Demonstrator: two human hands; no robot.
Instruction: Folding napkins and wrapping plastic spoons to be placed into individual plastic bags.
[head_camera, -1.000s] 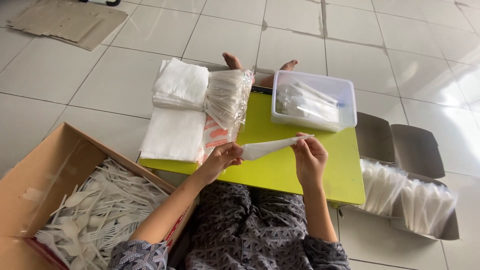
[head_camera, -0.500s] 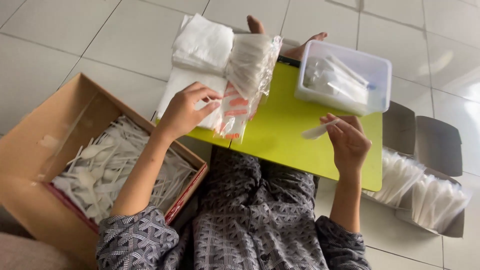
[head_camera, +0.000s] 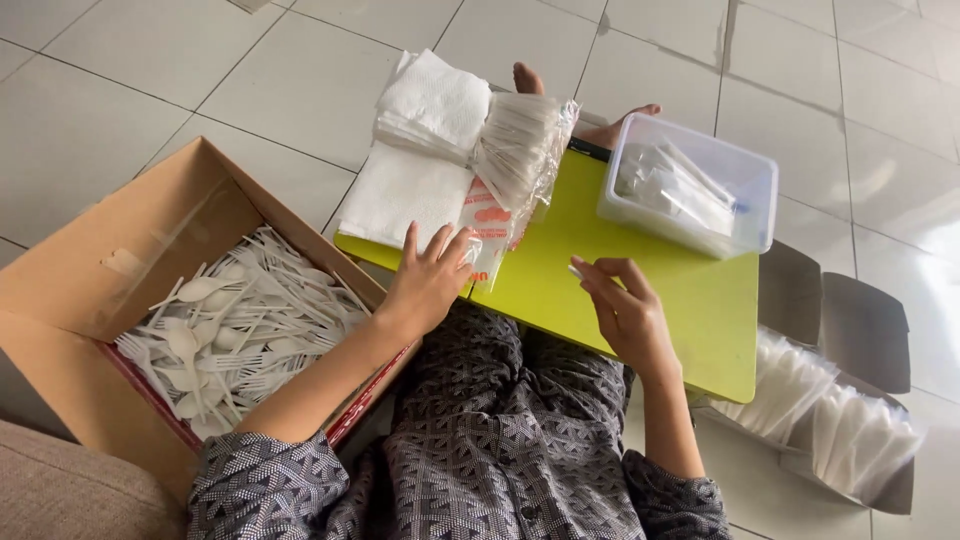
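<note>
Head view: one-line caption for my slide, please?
Seated person's left hand rests on a clear packet atop a lime-green lap table; right hand hovers alongside.

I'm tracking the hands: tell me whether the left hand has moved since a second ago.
Yes. The left hand went from the middle of the green board, beside the right hand, out to the board's left edge by the napkins.

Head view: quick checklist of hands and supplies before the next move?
1. Left hand on the napkin stack and plastic bag: ok.
2. Right hand pinching a small white item: ok; what it is, cannot tell.
3. Green table bare between the hands: ok.
4. Clear bin open, packets inside: ok.
5. Cardboard box of white cutlery beside the left arm: ok.
</note>
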